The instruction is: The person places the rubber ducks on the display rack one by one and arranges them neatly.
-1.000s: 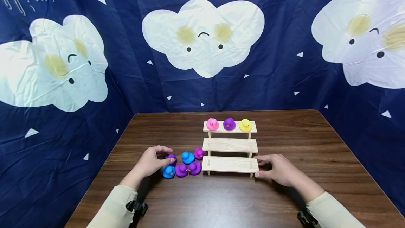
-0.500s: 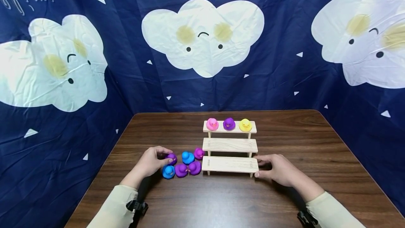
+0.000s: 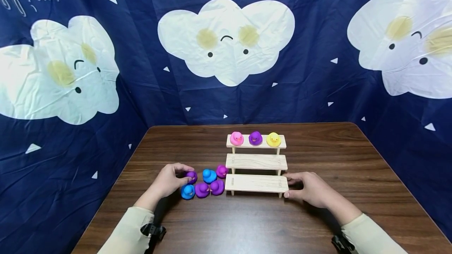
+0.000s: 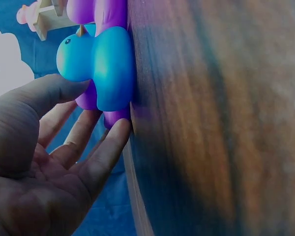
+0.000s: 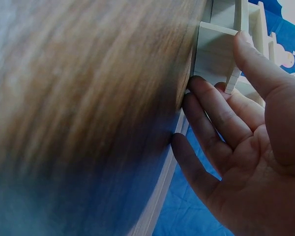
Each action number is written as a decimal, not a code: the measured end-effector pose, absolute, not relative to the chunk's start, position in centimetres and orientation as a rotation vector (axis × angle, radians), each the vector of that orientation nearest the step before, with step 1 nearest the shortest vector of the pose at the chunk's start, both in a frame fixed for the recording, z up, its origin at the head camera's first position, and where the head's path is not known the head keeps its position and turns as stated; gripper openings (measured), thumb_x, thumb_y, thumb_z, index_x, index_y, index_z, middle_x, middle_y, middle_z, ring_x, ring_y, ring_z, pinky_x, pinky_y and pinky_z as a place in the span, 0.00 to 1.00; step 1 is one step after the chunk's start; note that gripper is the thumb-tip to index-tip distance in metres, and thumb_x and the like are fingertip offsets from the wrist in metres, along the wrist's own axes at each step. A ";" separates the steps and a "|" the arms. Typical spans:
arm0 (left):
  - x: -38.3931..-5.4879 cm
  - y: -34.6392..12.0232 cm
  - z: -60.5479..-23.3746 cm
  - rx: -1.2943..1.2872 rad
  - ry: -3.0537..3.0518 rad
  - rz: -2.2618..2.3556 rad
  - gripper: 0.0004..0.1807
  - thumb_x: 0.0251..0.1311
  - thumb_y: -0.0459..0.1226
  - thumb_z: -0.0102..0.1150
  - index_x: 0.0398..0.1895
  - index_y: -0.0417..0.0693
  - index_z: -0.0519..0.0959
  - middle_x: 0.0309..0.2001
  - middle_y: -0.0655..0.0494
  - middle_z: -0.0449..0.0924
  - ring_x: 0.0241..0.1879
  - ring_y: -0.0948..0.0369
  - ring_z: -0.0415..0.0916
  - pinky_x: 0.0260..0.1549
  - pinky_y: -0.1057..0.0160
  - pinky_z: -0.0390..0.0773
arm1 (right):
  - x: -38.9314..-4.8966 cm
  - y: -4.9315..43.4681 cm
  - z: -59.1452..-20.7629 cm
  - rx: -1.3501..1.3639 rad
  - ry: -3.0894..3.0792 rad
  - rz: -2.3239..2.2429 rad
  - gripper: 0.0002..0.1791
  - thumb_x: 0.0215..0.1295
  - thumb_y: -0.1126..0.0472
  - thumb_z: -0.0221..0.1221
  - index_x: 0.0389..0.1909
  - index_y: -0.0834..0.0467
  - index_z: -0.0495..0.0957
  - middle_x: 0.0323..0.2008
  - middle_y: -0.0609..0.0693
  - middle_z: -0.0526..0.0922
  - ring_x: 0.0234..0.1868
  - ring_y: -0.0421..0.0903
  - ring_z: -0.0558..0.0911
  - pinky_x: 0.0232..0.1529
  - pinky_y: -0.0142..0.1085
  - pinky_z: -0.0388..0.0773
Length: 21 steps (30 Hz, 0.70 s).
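Thumb and fingers of my left hand (image 3: 168,181) grip a purple rubber duck (image 3: 192,177) at the left end of a duck group. In the left wrist view, a blue duck (image 4: 112,69) partly hides that purple duck (image 4: 88,96). My right hand (image 3: 310,189) holds the right end of the lowest step of a three-step wooden stand (image 3: 257,183). The right wrist view has the thumb on the step's edge (image 5: 234,73), with the other fingers beneath and behind it. On the top step sit a pink duck (image 3: 237,138), a purple duck (image 3: 256,138) and a yellow duck (image 3: 274,139).
Between the left hand and the stand lie two blue ducks, one at the front (image 3: 188,191) and one behind (image 3: 210,175), plus purple ducks (image 3: 203,190) and a magenta one (image 3: 222,171). A brown wooden table (image 3: 247,222) carries everything; a navy cloud-print curtain (image 3: 226,101) surrounds it.
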<state>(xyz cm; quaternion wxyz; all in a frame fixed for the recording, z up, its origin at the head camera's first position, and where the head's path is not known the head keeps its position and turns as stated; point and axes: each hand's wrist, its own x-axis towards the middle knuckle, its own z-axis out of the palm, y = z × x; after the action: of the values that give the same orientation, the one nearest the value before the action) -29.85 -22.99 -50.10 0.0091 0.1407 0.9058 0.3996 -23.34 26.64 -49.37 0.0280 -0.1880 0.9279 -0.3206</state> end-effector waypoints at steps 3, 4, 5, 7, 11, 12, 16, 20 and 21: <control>-29.9 -23.0 -50.1 0.430 2.827 1.250 0.11 0.58 0.35 0.78 0.45 0.50 0.90 0.43 0.58 0.88 0.47 0.57 0.83 0.51 0.56 0.81 | -23.3 26.6 -49.4 -0.584 2.861 -0.999 0.33 0.58 0.44 0.76 0.62 0.54 0.84 0.43 0.38 0.90 0.55 0.47 0.85 0.59 0.55 0.79; -29.9 -22.9 -50.1 0.418 2.824 1.253 0.11 0.58 0.35 0.78 0.44 0.50 0.90 0.42 0.58 0.88 0.46 0.58 0.83 0.50 0.57 0.81 | -23.3 26.6 -49.4 -0.586 2.860 -1.001 0.33 0.58 0.43 0.76 0.62 0.54 0.84 0.43 0.38 0.90 0.55 0.47 0.85 0.59 0.55 0.79; -30.0 -22.9 -50.1 0.406 2.821 1.255 0.11 0.58 0.36 0.79 0.44 0.50 0.90 0.42 0.59 0.88 0.45 0.59 0.83 0.50 0.57 0.81 | -23.4 26.6 -49.4 -0.589 2.860 -1.002 0.33 0.58 0.44 0.76 0.62 0.54 0.84 0.43 0.38 0.90 0.55 0.47 0.85 0.59 0.55 0.79; -30.0 -22.9 -50.1 0.404 2.823 1.250 0.11 0.58 0.36 0.79 0.44 0.50 0.90 0.41 0.59 0.88 0.44 0.59 0.83 0.49 0.57 0.81 | -23.4 26.6 -49.4 -0.595 2.861 -1.003 0.33 0.58 0.43 0.75 0.62 0.54 0.84 0.43 0.38 0.90 0.55 0.47 0.85 0.59 0.54 0.79; -30.1 -22.8 -50.1 0.386 2.832 1.237 0.11 0.58 0.35 0.79 0.43 0.50 0.90 0.40 0.59 0.88 0.43 0.60 0.83 0.48 0.58 0.81 | -23.4 26.6 -49.5 -0.610 2.867 -0.998 0.33 0.58 0.43 0.75 0.62 0.54 0.84 0.42 0.37 0.90 0.54 0.46 0.85 0.59 0.54 0.79; -30.1 -22.8 -50.2 0.381 2.833 1.236 0.10 0.58 0.35 0.79 0.43 0.50 0.90 0.40 0.59 0.88 0.43 0.60 0.83 0.48 0.58 0.81 | -23.4 26.6 -49.5 -0.612 2.868 -0.995 0.33 0.58 0.43 0.75 0.62 0.54 0.84 0.42 0.37 0.90 0.54 0.47 0.85 0.59 0.54 0.79; -30.1 -22.7 -50.2 0.379 2.835 1.242 0.10 0.58 0.34 0.78 0.43 0.50 0.90 0.40 0.59 0.88 0.44 0.59 0.83 0.48 0.57 0.81 | -23.4 26.7 -49.5 -0.616 2.871 -0.989 0.34 0.58 0.42 0.75 0.62 0.54 0.84 0.42 0.37 0.90 0.54 0.47 0.85 0.59 0.55 0.79; -30.0 -22.6 -50.2 0.383 2.836 1.247 0.10 0.58 0.34 0.78 0.43 0.50 0.90 0.40 0.59 0.88 0.44 0.59 0.83 0.49 0.57 0.81 | -23.4 26.7 -49.5 -0.608 2.867 -0.991 0.34 0.58 0.42 0.75 0.62 0.54 0.84 0.42 0.37 0.90 0.54 0.47 0.85 0.59 0.55 0.79; -30.0 -22.6 -50.2 0.381 2.835 1.249 0.10 0.58 0.34 0.78 0.43 0.50 0.90 0.40 0.59 0.88 0.44 0.59 0.83 0.49 0.56 0.81 | -23.4 26.7 -49.5 -0.604 2.865 -0.992 0.34 0.58 0.42 0.75 0.62 0.54 0.84 0.42 0.37 0.90 0.55 0.47 0.85 0.59 0.55 0.79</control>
<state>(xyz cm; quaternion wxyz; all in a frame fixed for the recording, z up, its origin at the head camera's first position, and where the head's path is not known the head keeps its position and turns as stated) -29.98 -22.63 -50.21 0.0103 0.1221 0.9083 0.4000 -23.44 26.70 -49.50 0.0249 -0.1954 0.9264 -0.3208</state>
